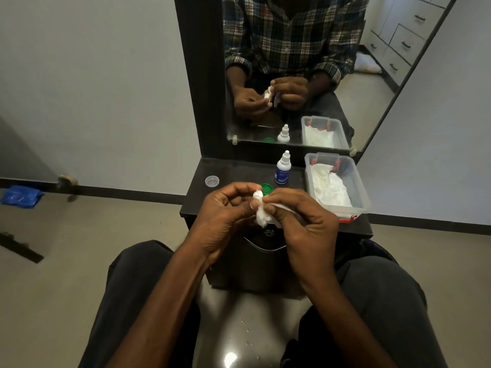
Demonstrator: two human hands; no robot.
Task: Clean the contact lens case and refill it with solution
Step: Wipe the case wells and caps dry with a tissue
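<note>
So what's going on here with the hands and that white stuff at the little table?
A seated person works in front of a mirror. Both hands, left hand and right hand, pinch a white tissue wad around a small white piece, probably the lens case, wiping it. On the dark tabletop stand a capped solution bottle, a green cap, a clear lid and a clear tub of tissues. Refilling has not begun.
</note>
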